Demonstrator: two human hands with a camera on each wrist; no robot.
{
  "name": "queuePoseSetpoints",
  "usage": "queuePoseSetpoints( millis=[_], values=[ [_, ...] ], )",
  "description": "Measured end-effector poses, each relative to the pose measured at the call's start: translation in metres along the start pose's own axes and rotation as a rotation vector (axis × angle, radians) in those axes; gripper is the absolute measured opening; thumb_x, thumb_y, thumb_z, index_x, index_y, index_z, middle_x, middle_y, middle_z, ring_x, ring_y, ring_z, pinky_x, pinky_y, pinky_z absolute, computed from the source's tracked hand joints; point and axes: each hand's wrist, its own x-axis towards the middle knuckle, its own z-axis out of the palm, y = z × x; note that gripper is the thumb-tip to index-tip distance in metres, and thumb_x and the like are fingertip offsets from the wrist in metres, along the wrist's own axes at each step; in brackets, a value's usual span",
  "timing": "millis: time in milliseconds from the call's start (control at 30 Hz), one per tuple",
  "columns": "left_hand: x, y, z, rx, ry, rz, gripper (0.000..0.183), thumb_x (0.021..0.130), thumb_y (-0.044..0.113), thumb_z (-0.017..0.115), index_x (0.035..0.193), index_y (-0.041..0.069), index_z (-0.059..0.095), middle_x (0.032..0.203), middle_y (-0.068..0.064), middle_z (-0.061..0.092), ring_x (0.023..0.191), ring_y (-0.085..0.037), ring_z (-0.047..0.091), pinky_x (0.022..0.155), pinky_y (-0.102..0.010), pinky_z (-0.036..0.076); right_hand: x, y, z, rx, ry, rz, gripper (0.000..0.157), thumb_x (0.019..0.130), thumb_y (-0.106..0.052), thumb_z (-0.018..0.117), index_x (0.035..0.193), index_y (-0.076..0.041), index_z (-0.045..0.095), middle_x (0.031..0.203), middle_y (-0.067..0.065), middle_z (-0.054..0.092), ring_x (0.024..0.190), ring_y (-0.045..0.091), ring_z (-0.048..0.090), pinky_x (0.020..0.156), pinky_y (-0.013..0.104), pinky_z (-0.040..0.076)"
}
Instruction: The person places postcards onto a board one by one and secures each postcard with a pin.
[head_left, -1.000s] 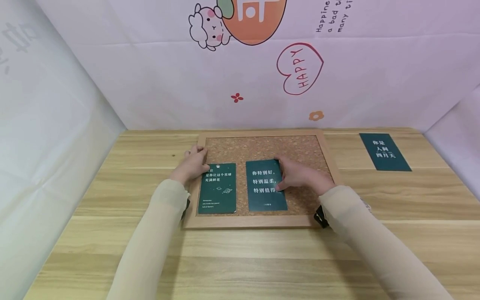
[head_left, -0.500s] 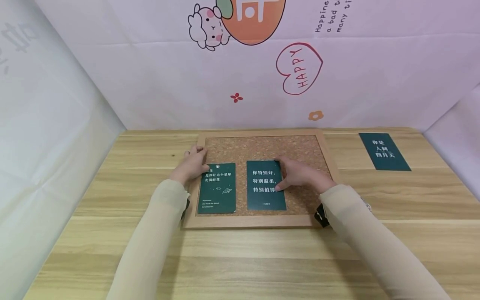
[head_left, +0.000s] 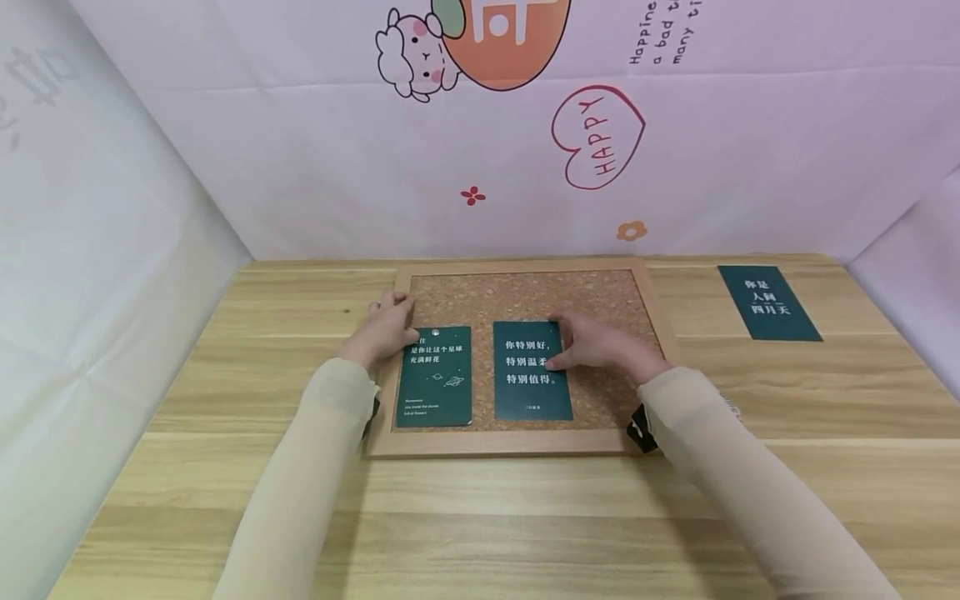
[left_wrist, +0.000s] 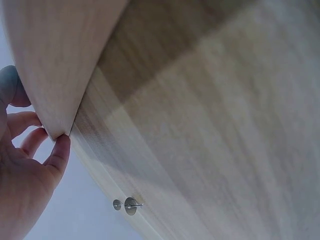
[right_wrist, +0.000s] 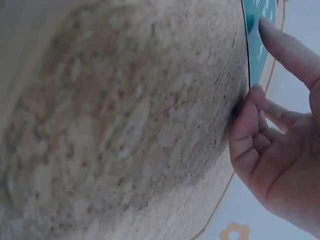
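A wood-framed cork board (head_left: 517, 443) lies on the table. My left hand (head_left: 385, 329) grips its frame at the left side; in the left wrist view the fingertips (left_wrist: 61, 150) meet the frame's corner. A dark green card (head_left: 435, 392) lies at the board's left with a silver thumbtack (head_left: 436, 332) near its top. To its right lies a second green card (head_left: 528, 396) with white writing. My right hand (head_left: 596, 343) holds that card at its upper right, thumb over the face and forefinger at the top corner. The other fingers (right_wrist: 245, 130) rest against the cork.
A third green card (head_left: 770, 303) lies on the table (head_left: 480, 525) to the right of the board. Two metal thumbtacks (left_wrist: 131, 205) sit near the table's edge in the left wrist view. A white printed cloth (head_left: 337, 183) hangs behind the table.
The second card has shifted very slightly and straightened. My right thumb has slid a little up and left over its face. My left hand has kept its place.
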Motion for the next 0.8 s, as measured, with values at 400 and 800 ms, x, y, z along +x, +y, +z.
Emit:
queuePoseSetpoints(
  millis=[400, 800],
  values=[
    [0.0031, -0.0009, 0.0014, 0.005, -0.005, -0.003, 0.066, 0.095, 0.013, 0.05, 0.151, -0.001, 0.017, 0.158, -0.016, 0.009, 0.137, -0.039, 0.019, 0.113, -0.05, 0.03, 0.0077, -0.0017, 0.0067, -0.09, 0.154, 0.017, 0.068, 0.082, -0.021, 0.075, 0.138, 0.0, 0.043, 0.129, 0.028, 0.04, 0.111, 0.036, 0.047, 0.099, 0.052, 0.043],
    [0.0025, -0.0016, 0.0014, -0.017, 0.003, -0.002, 0.068, 0.094, 0.012, 0.05, 0.151, 0.0, 0.016, 0.158, -0.016, 0.009, 0.138, -0.039, 0.018, 0.114, -0.05, 0.03, 0.0085, -0.0066, 0.0093, -0.116, 0.138, 0.005, 0.069, 0.08, -0.02, 0.077, 0.137, 0.0, 0.045, 0.138, 0.029, 0.031, 0.123, 0.04, 0.039, 0.106, 0.054, 0.037]
  ],
)
